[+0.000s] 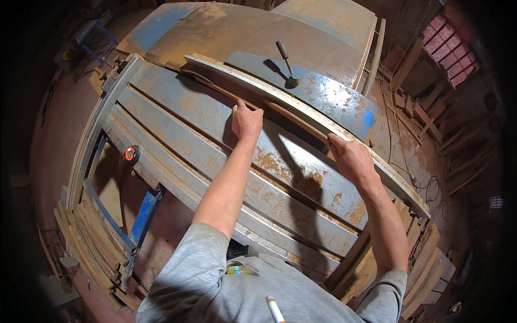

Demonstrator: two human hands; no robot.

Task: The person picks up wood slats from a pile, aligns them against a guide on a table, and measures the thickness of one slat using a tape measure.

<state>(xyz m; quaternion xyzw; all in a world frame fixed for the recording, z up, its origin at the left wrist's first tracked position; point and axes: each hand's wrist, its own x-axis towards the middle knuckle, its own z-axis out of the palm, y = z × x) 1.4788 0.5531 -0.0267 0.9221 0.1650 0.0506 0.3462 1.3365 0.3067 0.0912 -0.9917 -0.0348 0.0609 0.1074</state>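
Note:
A table saw with a long metal-faced fence (258, 91) lies before me. The curved edge of what looks like its circular blade (197, 76) shows near the fence's far left end. My left hand (247, 123) has its fingers on the near end of a thin wooden strip (220, 91) that reaches toward that blade. To the right, my right hand (353, 159) grips the near end of another wooden strip (299, 120) beside the fence. My palms and part of each grip are hidden.
A handled tool with a round base (291, 82) stands beyond the fence. A tape measure (131, 154) rests on the left ledge. Wood offcuts (91, 238) are stacked at lower left, with more boards (424, 262) at lower right. Cables (434, 194) trail across the right floor. A cigarette (274, 309) shows below.

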